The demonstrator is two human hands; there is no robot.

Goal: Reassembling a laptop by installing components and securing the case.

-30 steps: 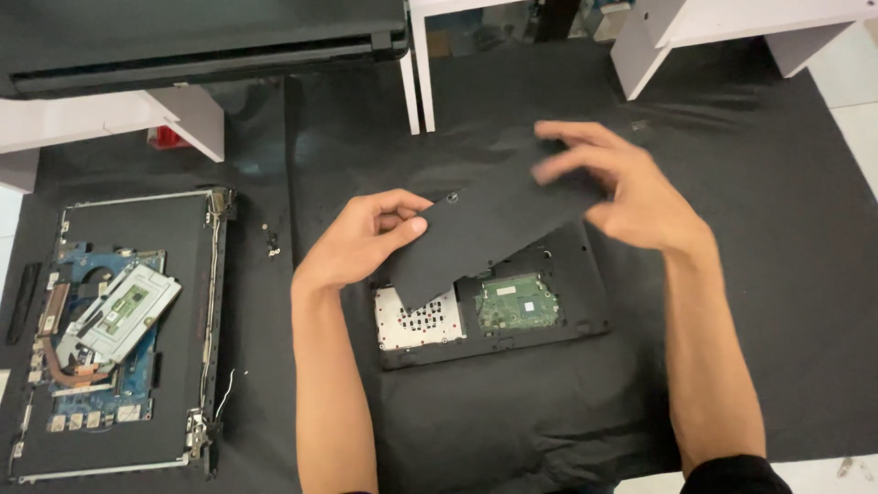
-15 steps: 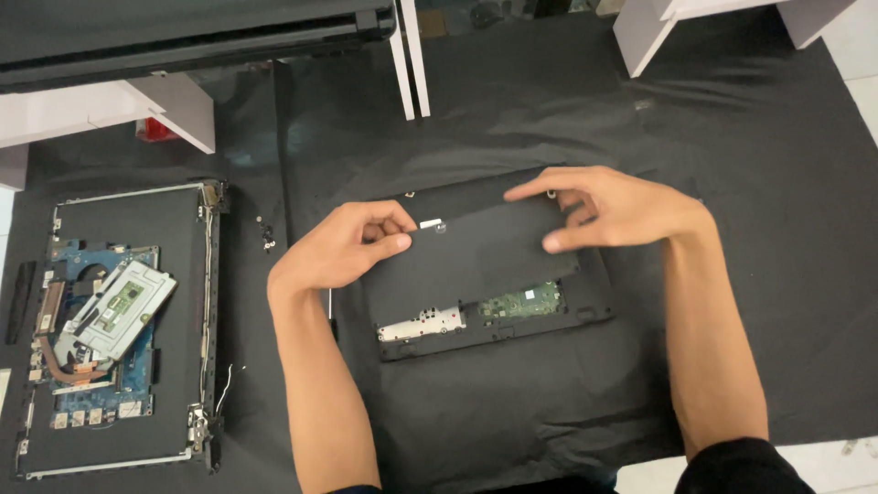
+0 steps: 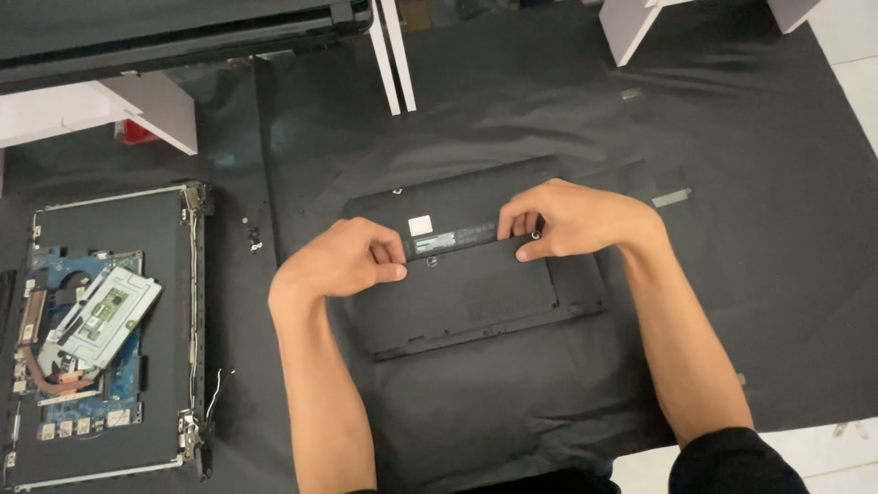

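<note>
A black laptop base [image 3: 476, 293] lies upside down on the black cloth in the middle of the view, its bottom cover panel lying flat over it. My left hand [image 3: 343, 261] presses with bent fingers on the panel's upper left part, beside a small white label [image 3: 420, 225]. My right hand [image 3: 572, 220] rests with curled fingers on the panel's upper right edge, near a long dark label strip [image 3: 455, 240]. Neither hand lifts the panel; both push down on it.
An opened laptop chassis [image 3: 101, 338] with a bare blue circuit board, copper heat pipe and a grey metal plate lies at the left. Small loose screws [image 3: 251, 233] sit between the two machines. White table legs [image 3: 393, 55] and a closed dark laptop [image 3: 165, 32] are at the top.
The cover panel, held tilted above the base a second ago with the inner boards showing, has been lowered flat onto the base. Both hands moved down with it and now press along its upper edge.
</note>
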